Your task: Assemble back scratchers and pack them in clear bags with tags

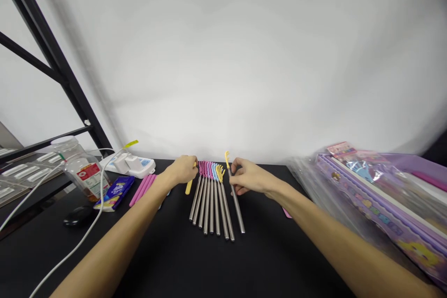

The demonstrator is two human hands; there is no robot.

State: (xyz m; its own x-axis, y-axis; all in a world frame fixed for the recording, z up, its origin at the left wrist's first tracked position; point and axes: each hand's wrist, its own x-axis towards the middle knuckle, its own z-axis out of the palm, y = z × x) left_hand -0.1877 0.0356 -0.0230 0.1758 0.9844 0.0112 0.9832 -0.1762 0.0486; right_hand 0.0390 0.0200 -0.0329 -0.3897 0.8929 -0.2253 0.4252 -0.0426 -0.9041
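Observation:
Several metal rods point(211, 205) lie side by side on the black table point(181, 260), with magenta, blue and yellow tips at their far ends. My right hand point(246, 177) grips one more metal rod point(238, 207) with a yellow hooked tip, just right of the row. Left of the tips, my left hand point(185, 169) is closed around a yellow stick point(189, 187), whose lower end sticks out below the fingers.
Pink sticks point(142, 190), a blue packet point(118, 191), a plastic jar point(82, 170), a black mouse point(78, 216), a power strip point(139, 166) and a white cable stand left. Purple packaging point(366, 202) in clear plastic lies right. A white wall rises behind.

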